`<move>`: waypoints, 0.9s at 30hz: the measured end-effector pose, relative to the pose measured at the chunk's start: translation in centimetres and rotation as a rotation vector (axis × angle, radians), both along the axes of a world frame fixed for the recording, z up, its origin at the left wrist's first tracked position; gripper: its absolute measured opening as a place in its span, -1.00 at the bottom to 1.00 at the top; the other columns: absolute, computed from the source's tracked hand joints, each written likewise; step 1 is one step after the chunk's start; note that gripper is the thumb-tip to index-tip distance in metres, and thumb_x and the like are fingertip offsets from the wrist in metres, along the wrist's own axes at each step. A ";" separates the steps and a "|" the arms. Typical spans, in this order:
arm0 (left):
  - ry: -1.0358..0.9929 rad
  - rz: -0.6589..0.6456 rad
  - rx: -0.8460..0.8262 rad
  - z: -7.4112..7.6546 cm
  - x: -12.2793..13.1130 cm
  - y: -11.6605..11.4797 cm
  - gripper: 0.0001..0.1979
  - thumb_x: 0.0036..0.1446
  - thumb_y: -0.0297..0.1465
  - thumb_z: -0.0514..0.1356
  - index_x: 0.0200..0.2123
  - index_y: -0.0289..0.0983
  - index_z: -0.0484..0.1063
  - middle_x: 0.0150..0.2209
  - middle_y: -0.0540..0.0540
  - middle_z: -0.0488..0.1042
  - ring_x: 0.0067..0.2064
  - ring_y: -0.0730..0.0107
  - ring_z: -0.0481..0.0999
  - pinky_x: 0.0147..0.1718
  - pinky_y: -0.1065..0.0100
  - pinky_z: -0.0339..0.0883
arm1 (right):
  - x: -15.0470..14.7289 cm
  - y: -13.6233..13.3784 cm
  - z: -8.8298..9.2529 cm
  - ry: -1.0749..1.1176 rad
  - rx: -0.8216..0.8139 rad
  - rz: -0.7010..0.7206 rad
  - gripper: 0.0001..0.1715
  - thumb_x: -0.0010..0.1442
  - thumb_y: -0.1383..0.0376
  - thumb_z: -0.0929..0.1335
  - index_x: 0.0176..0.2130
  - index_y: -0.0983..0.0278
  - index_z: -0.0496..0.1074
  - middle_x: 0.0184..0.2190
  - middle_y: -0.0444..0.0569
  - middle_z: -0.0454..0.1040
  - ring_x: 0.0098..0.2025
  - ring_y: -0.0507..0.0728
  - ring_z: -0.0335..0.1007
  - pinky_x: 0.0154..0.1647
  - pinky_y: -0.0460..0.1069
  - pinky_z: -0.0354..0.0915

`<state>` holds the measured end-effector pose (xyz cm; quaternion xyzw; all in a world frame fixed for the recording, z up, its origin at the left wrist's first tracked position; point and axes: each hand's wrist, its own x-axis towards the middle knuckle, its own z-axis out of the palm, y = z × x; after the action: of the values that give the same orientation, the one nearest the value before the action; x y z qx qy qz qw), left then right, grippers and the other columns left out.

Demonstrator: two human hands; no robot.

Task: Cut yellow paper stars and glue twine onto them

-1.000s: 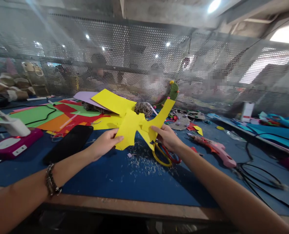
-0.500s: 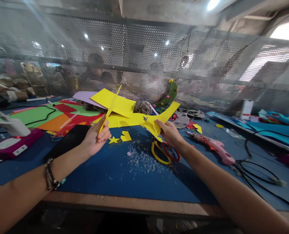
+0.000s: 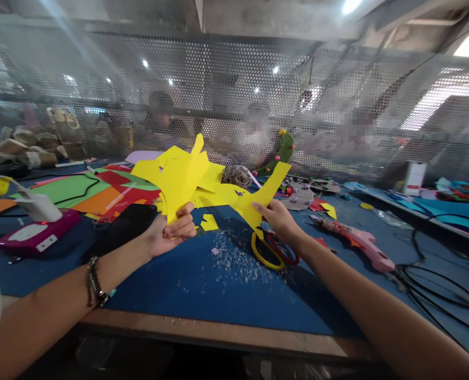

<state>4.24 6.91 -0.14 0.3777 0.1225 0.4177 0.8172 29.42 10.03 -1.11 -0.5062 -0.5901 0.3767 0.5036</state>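
My left hand (image 3: 176,227) is closed on a cut piece of yellow sheet (image 3: 179,182), held up with its irregular face toward me. Another yellow offcut (image 3: 272,184), curved along one edge, is pinched in my right hand (image 3: 274,217). Just below that hand lie scissors (image 3: 266,254) with one yellow and one red handle loop; the offcut hides their blades. A small notched yellow scrap (image 3: 209,222) rests on the blue mat between my hands. Behind them are more yellow sheets (image 3: 218,195) and a ball of grey-brown yarn (image 3: 236,177).
At right lies a pink glue gun (image 3: 367,248) with a coiled black cable (image 3: 428,279). A purple power strip (image 3: 40,232) with a white plug stands left, near green sheets (image 3: 66,190). Pale shavings (image 3: 238,258) litter the mat. A perforated metal screen (image 3: 210,79) rises behind.
My left hand has turned its yellow piece from edge-on to broad face toward me, covering the small yellow star. The right hand still pinches its offcut. The view has shifted slightly.
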 end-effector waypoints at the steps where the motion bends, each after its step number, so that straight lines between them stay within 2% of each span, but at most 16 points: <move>1: 0.004 -0.009 -0.003 0.0 0.0 0.0 -0.60 0.16 -0.59 -0.22 -0.68 -0.29 0.10 -0.87 0.16 -0.09 -0.81 0.63 -0.13 -0.67 0.56 -0.01 | -0.2 -0.1 0.0 -0.025 0.006 0.012 -0.71 -0.15 0.23 0.40 -0.36 0.32 0.42 -0.42 -0.04 0.50 -0.38 0.16 0.42 -0.38 0.01 0.36; 5: 0.018 -0.011 0.008 -0.2 0.0 0.2 -0.62 0.13 -0.63 -0.24 -0.68 -0.29 0.09 -0.85 0.16 -0.13 -0.78 0.61 -0.18 -0.65 0.58 0.00 | -1.0 -0.9 0.2 -0.110 0.022 0.067 -0.73 -0.12 0.28 0.37 -0.32 0.31 0.41 -0.41 -0.05 0.50 -0.39 0.15 0.42 -0.40 0.00 0.36; 9: 0.063 0.016 0.042 -0.3 0.1 0.3 -0.68 0.14 -0.58 -0.16 -0.64 -0.28 0.13 -0.82 0.17 -0.12 -0.76 0.62 -0.14 -0.60 0.59 0.05 | -1.4 -1.5 0.3 -0.180 0.039 0.099 -0.74 -0.02 0.27 0.29 -0.28 0.32 0.39 -0.38 -0.02 0.49 -0.37 0.14 0.42 -0.41 -0.01 0.37; 13: 0.211 0.028 0.087 -0.6 0.5 0.4 -0.74 0.15 -0.40 0.00 -0.58 -0.29 0.21 -0.76 0.16 0.02 -0.72 0.66 -0.03 -0.61 0.57 0.08 | -1.0 -1.2 0.4 -0.256 0.105 0.085 -0.74 0.00 0.28 0.26 -0.28 0.33 0.40 -0.37 -0.01 0.49 -0.38 0.12 0.41 -0.40 -0.01 0.36; 16: 0.372 0.031 0.123 -1.0 0.8 0.4 -0.79 0.12 -0.39 0.05 -0.55 -0.31 0.26 -0.69 0.10 0.19 -0.68 0.67 0.12 -0.59 0.57 0.12 | -0.3 -0.5 0.3 -0.322 0.188 0.064 -0.72 0.01 0.31 0.23 -0.26 0.34 0.39 -0.39 -0.02 0.49 -0.41 0.10 0.41 -0.41 -0.02 0.36; 19: 0.517 0.011 0.169 -1.3 0.9 0.3 -0.95 0.06 -0.44 0.12 -0.40 -0.31 0.32 -0.53 0.03 0.38 -0.54 0.61 0.33 -0.51 0.56 0.19 | 0.2 0.2 0.1 -0.406 0.305 0.021 -0.71 0.02 0.33 0.20 -0.26 0.35 0.39 -0.38 -0.01 0.49 -0.40 0.11 0.41 -0.44 -0.02 0.36; 23: 0.650 -0.074 0.259 -1.6 1.1 0.0 -0.71 -0.12 -0.49 0.25 -0.25 -0.32 0.33 -0.30 -0.07 0.47 -0.28 0.37 0.44 -0.31 0.41 0.27 | 0.7 0.3 0.2 -0.540 0.528 -0.102 -0.67 0.10 0.34 0.14 -0.19 0.38 0.34 -0.36 0.07 0.47 -0.35 0.14 0.41 -0.42 0.01 0.34; 25: 0.685 -0.040 0.284 -1.8 1.2 0.1 -0.65 -0.16 -0.46 0.27 -0.22 -0.31 0.33 -0.24 -0.09 0.47 -0.20 0.29 0.43 -0.23 0.33 0.26 | 0.8 -0.3 0.6 -0.631 0.674 -0.161 -0.66 0.14 0.34 0.12 -0.13 0.37 0.30 -0.27 0.12 0.45 -0.26 0.17 0.38 -0.34 0.05 0.32; 27: 0.702 0.049 0.287 -1.9 1.2 0.2 -0.63 -0.18 -0.42 0.28 -0.22 -0.32 0.34 -0.21 -0.14 0.46 -0.14 0.21 0.41 -0.16 0.26 0.23 | 0.9 -1.2 1.3 -0.758 0.831 -0.145 -0.70 0.15 0.34 0.16 -0.12 0.30 0.29 -0.22 0.09 0.44 -0.19 0.16 0.35 -0.22 0.08 0.26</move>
<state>5.47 7.10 -2.02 0.6054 0.3441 0.2952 0.6542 30.33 8.82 0.19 -0.4047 -0.7920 -0.1307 0.4381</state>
